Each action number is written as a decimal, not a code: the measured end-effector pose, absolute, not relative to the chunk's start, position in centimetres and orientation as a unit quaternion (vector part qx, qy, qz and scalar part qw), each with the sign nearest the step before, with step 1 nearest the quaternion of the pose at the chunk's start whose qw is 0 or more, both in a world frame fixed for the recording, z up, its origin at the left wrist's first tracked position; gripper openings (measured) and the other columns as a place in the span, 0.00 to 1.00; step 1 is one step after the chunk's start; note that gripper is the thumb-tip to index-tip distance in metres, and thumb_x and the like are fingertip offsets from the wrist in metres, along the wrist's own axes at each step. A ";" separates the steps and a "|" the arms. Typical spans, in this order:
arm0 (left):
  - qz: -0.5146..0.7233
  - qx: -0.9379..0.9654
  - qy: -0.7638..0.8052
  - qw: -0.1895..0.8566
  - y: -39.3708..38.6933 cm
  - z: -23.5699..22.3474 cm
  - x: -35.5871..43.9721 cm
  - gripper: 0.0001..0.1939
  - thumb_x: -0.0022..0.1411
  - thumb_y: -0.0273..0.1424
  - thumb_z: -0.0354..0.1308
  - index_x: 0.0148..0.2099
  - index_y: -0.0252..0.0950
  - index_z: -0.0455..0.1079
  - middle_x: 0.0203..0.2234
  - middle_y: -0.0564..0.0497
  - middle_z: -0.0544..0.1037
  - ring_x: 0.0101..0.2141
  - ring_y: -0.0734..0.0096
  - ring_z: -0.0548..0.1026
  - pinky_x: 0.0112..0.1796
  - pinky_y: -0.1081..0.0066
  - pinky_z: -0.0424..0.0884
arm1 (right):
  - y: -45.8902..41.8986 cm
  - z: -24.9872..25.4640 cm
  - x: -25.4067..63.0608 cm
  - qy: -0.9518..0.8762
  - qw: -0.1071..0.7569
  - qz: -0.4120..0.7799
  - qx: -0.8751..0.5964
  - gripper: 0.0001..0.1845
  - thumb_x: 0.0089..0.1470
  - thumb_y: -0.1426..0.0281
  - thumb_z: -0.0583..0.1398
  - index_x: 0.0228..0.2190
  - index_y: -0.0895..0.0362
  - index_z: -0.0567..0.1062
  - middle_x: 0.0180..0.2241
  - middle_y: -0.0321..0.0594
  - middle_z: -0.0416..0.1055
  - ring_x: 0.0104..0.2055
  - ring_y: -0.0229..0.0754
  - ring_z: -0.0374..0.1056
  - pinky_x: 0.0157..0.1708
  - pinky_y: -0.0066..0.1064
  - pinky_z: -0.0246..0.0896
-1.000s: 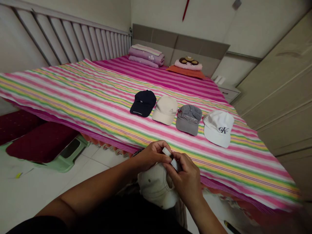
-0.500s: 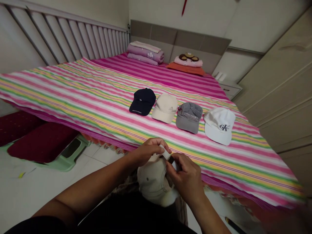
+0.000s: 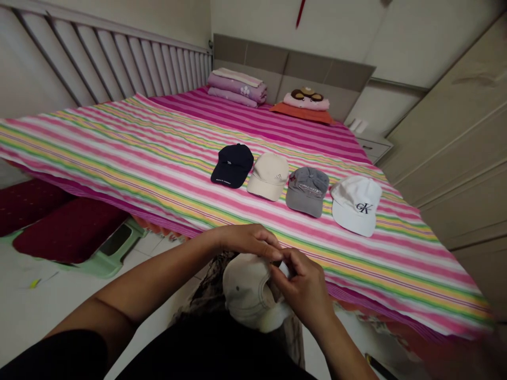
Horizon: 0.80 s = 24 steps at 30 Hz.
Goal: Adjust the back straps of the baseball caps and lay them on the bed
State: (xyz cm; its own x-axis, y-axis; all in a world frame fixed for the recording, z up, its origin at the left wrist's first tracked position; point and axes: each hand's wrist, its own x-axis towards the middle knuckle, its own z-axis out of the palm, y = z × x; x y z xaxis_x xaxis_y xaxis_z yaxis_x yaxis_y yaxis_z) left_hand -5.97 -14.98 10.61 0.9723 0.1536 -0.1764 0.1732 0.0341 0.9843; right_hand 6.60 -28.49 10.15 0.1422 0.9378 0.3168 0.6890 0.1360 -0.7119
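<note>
Just past the near edge of the bed [image 3: 158, 158], over the person's lap, a pale cap [image 3: 241, 290] sits under both hands, its rounded crown toward the left and its back opening toward the right; whether it rests on the lap or hangs from the fingers cannot be told. The right hand [image 3: 304, 277] has thumb and forefinger closed in a narrow pinch at the rim above that opening. The left hand [image 3: 253, 240] arches over the top of the cap, fingers bunched, its thumb reaching to meet the right fingertips; its grip is narrow too, but what it pinches, if anything, is hidden. A bit of something dark shows where the fingertips meet, too small to make out. The step in hand looks like fine two-handed work at the back of the cap, and the next move seems to call for a light, precise pinch on each side with the crown kept steady. Beyond the hands, four more caps lie in a slanting row on the striped cover: a navy cap [image 3: 232, 166], a beige cap [image 3: 268, 177], a grey cap [image 3: 308, 191] and a white cap [image 3: 356, 206], brims toward the person.
</note>
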 end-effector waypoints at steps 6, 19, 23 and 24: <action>-0.082 0.660 0.124 0.736 -14.6 9.9 -5.2 0.13 0.44 0.39 0.63 0.28 0.34 0.72 0.19 0.56 0.70 0.21 0.81 0.64 0.23 0.79 0.58 | -28.4 9.9 7.0 -0.405 0.512 0.536 -0.535 0.12 0.43 0.63 0.62 0.30 0.56 0.68 0.19 0.28 0.61 0.17 0.30 0.52 0.17 0.23 0.47; -0.030 0.579 0.185 0.794 -15.0 8.9 -5.0 0.13 0.41 0.37 0.65 0.24 0.32 0.68 0.14 0.57 0.68 0.16 0.82 0.61 0.19 0.78 0.56 | -27.7 9.6 7.6 -0.279 0.560 0.618 -0.476 0.14 0.43 0.61 0.63 0.27 0.56 0.66 0.18 0.29 0.63 0.14 0.29 0.50 0.15 0.22 0.44; -0.009 0.571 0.177 0.802 -14.8 8.9 -5.0 0.13 0.43 0.37 0.64 0.24 0.32 0.68 0.15 0.55 0.69 0.16 0.81 0.62 0.20 0.77 0.56 | -27.9 9.5 8.5 -0.328 0.499 0.634 -0.492 0.16 0.48 0.57 0.59 0.27 0.58 0.68 0.18 0.34 0.67 0.16 0.32 0.56 0.17 0.23 0.48; -0.006 0.572 0.173 0.802 -14.7 8.9 -4.9 0.13 0.43 0.37 0.63 0.24 0.32 0.68 0.16 0.55 0.70 0.17 0.81 0.63 0.20 0.77 0.57 | -28.0 9.5 8.7 -0.340 0.484 0.639 -0.491 0.17 0.48 0.56 0.58 0.25 0.58 0.69 0.17 0.35 0.67 0.17 0.33 0.57 0.18 0.24 0.50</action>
